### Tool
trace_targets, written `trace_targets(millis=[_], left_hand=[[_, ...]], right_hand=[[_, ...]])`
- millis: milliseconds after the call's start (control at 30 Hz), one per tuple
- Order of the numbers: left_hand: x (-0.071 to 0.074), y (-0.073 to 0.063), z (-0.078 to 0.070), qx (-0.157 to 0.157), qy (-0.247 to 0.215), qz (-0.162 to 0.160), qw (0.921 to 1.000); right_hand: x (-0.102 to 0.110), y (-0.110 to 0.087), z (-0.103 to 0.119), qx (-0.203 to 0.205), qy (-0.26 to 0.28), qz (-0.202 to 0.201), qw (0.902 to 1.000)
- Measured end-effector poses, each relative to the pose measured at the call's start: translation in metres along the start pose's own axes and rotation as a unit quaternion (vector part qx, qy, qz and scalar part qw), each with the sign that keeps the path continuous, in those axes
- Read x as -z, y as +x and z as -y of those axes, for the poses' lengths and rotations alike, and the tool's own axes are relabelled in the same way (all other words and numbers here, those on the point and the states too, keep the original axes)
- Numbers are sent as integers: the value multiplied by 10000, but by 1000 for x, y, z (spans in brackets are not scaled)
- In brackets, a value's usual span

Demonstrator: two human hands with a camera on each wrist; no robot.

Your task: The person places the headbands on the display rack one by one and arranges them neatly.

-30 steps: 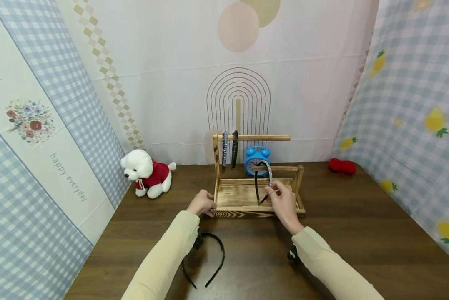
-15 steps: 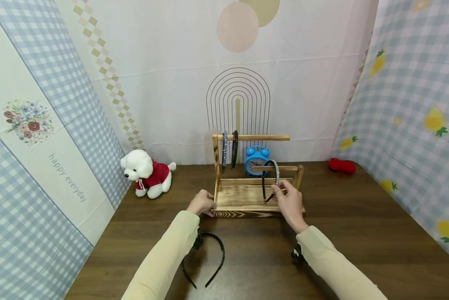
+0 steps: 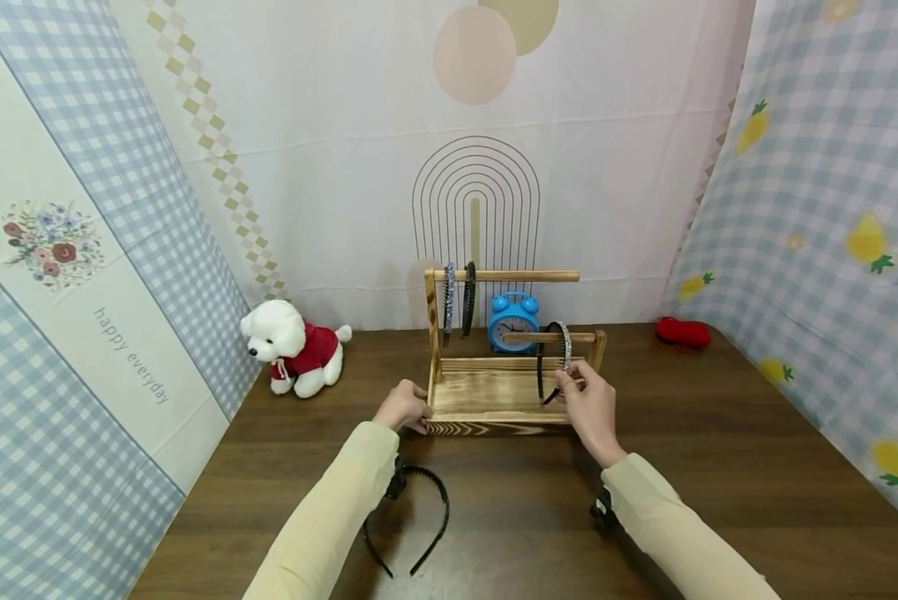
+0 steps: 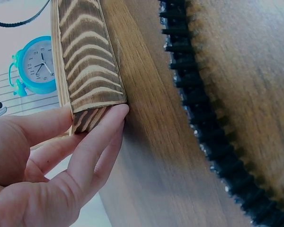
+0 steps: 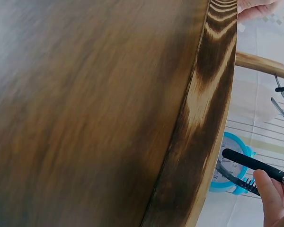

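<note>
A wooden rack [image 3: 486, 429] with a tray base stands mid-table. My left hand [image 3: 402, 406] holds its front left corner; in the left wrist view, fingers and thumb pinch the patterned wooden edge [image 4: 89, 61]. With thumb and fingers, my right hand [image 3: 589, 406] grips a black headband [image 3: 567, 346] with silver rhinestones by its near leg. Its arch hangs over the short lower bar [image 3: 584, 337]. A blue glittery headband [image 3: 449, 300] and a black headband [image 3: 469, 302] hang at the left of the upper bar [image 3: 531, 276]. Another black toothed headband [image 3: 443, 492] lies beside my left forearm.
Behind the rack is a blue alarm clock [image 3: 514, 321]. A white plush dog [image 3: 287, 346] in red sits to the left. Toward the back right lies a red object [image 3: 684, 332]. Patterned cloths [image 3: 328, 208] hang around the table [image 3: 509, 533].
My right hand has moved right with the rhinestone headband, which slides along the lower bar toward its post. The left hand stays on the rack corner.
</note>
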State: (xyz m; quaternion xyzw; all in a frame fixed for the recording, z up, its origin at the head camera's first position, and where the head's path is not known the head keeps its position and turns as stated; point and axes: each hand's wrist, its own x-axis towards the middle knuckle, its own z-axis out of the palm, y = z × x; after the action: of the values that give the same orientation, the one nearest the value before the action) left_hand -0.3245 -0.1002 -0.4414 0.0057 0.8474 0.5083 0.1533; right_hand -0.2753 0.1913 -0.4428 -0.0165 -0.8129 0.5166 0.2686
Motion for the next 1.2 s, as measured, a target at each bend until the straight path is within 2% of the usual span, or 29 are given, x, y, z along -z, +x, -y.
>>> trace_targets(millis=[267,600,700,900,1067,1200], left_hand=[[0,0,0,-31,19,11,10000],[0,2,0,40,-55,31,10000],[-1,1,-1,24,-45,26,10000],[-2,1,1,3,-43,36,10000],[-1,3,1,17,-63,37,10000],[0,3,1,29,-76,45,10000]], right_hand=[[11,3,-6,141,-482,-337,9982],[21,9,-16,16,-609,-641,9961],[23,7,-17,-33,-667,-609,9959],[29,3,-18,31,-1118,-504,9924],[35,3,-17,55,-1279,-175,9916],[38,0,-13,-139,-1258,117,9919]])
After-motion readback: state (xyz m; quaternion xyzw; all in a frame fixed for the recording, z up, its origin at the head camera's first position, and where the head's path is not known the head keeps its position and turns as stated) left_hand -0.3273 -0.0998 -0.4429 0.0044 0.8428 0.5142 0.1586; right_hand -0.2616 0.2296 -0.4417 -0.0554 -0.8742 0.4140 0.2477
